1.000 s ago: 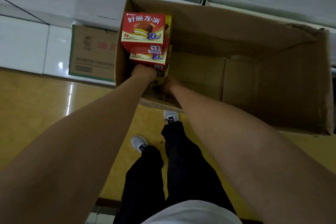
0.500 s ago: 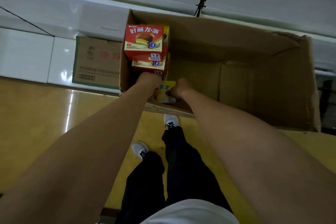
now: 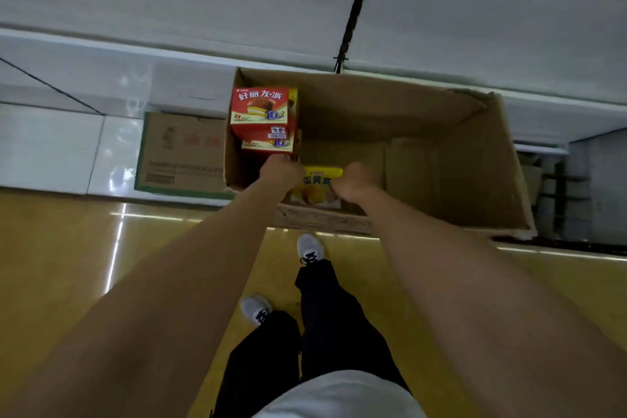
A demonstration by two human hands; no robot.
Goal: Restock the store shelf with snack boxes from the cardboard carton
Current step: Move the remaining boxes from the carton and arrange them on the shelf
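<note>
— Left of both hands, what stood on the floor?

— A closed brown box [image 3: 181,153], outside the carton wall and well apart from the work. It played no part.

— And the left hand [image 3: 280,169]?

— It reached down into the cardboard carton [image 3: 424,132], at the near left corner. Just beyond it, two red snack boxes [image 3: 263,112] stood stacked against the left wall. The hand touched the near end of the lower one, and it also met the left edge of the yellow snack box [image 3: 317,185]. Its fingers were hidden behind the knuckles, so whether they curled round either box I could not tell.

— Between the hands, then?

— The yellow box, held from both sides, tilted up at the carton's near wall.

— And the right hand [image 3: 356,181]?

— Fingers curled, gripping the yellow box's right edge. To the right of it the carton floor lay bare.

— So which step was it?

— Picking up, I judged: a box being raised out of the carton, none shelved with it yet.

— What did the next move need?

— Lifting the yellow box clear of the near wall without knocking the red stack, then carrying it to the shelf, which was not in view.
</note>
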